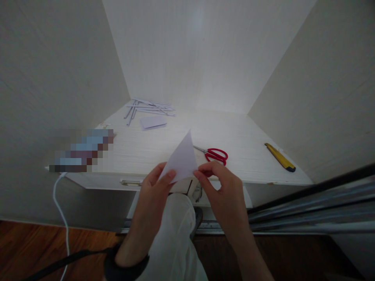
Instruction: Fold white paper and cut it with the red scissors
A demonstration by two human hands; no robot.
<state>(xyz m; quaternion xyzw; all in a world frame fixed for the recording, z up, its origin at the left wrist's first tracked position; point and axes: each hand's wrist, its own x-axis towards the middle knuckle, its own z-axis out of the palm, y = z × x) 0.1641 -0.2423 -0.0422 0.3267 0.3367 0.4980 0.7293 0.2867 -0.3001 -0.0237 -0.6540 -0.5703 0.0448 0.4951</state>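
Both my hands hold a white sheet of paper (pixel 183 158) folded into a triangle, its tip pointing up. My left hand (pixel 155 187) pinches its lower left corner between thumb and fingers. My right hand (pixel 219 181) pinches its lower right corner with the fingertips. The paper is held in the air just in front of the edge of a white desk (pixel 164 148), above my knee in light trousers (pixel 175 230).
Red-handled scissors (pixel 215 154) lie on the desk just behind the paper. A yellow utility knife (pixel 280 157) lies at the right. Paper strips (pixel 148 107) and a small folded paper (pixel 152 121) lie at the back left. A white cable (pixel 60 207) hangs at the left.
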